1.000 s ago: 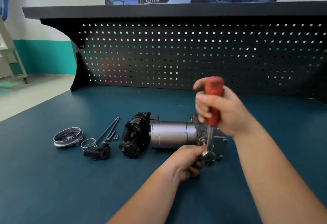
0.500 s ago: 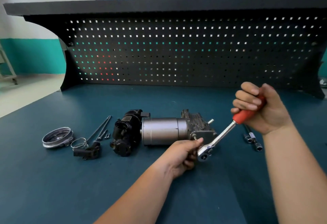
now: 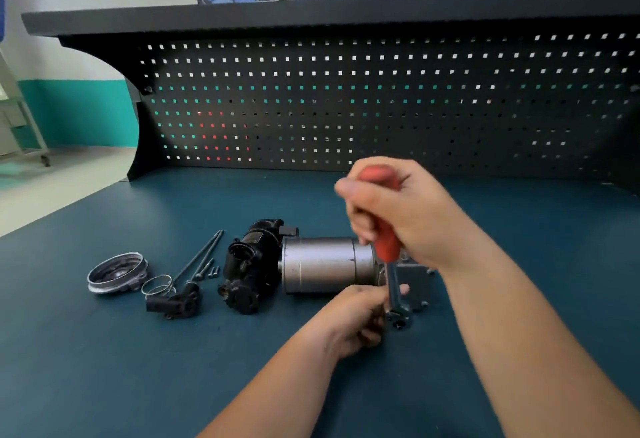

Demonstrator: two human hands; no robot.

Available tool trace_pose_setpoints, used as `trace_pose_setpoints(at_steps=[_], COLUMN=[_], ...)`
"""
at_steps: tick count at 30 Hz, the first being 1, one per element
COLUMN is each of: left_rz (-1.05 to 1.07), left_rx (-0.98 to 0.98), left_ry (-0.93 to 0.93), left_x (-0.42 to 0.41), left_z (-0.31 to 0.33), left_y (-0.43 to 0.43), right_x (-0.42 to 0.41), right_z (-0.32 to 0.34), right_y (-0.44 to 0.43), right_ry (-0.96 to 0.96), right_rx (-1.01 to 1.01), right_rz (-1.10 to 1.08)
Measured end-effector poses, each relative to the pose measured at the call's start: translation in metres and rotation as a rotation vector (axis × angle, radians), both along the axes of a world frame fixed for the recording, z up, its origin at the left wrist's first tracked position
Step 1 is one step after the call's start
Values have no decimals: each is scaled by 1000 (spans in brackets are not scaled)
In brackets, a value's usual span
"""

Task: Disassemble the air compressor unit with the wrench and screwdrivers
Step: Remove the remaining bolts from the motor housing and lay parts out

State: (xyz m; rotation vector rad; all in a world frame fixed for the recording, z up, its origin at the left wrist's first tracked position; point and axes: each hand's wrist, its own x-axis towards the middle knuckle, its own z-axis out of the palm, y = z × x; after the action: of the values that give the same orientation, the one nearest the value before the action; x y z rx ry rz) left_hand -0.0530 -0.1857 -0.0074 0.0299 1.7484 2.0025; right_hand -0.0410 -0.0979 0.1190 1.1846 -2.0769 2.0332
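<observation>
The air compressor unit (image 3: 322, 264) lies on its side on the blue bench top, a silver cylinder with a black motor end (image 3: 249, 264) at its left. My right hand (image 3: 398, 216) grips the red handle of a ratchet wrench (image 3: 389, 247), which stands nearly upright. The wrench's metal head (image 3: 398, 314) sits at the unit's grey right end, low at the front. My left hand (image 3: 356, 320) has its fingers curled at the wrench head, steadying it against the unit. What the head is seated on is hidden by the fingers.
Removed parts lie left of the unit: a round metal cover (image 3: 116, 273), a wire clamp ring (image 3: 157, 285), a small black fitting (image 3: 173, 304), two long bolts (image 3: 201, 261) and short screws (image 3: 213, 269). A black pegboard (image 3: 381, 101) stands behind the bench.
My right hand has swung the red handle from low on the right back up to nearly upright. My left hand stays at the wrench head.
</observation>
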Motion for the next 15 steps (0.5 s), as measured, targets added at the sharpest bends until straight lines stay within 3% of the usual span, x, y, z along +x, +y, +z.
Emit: trace_pose_setpoints(at_steps=[2,4,11,15], left_rz=[-3,13,58,58], left_rx=[-39,-16,164,195], left_ry=[-4,-12,-51,-43], left_x=[-1,-2,-1,-1], left_z=[0,-1,-3,-4], left_y=[-3,-4,2,7], right_x=[2,-1,-35,-46], right_z=[-1,0,-9,-34], right_y=[-6,1,85,111], right_ry=[29,-25,-377,-562], right_rx=[42,-45,-514,-701], right_rz=[-25,-6,589,641])
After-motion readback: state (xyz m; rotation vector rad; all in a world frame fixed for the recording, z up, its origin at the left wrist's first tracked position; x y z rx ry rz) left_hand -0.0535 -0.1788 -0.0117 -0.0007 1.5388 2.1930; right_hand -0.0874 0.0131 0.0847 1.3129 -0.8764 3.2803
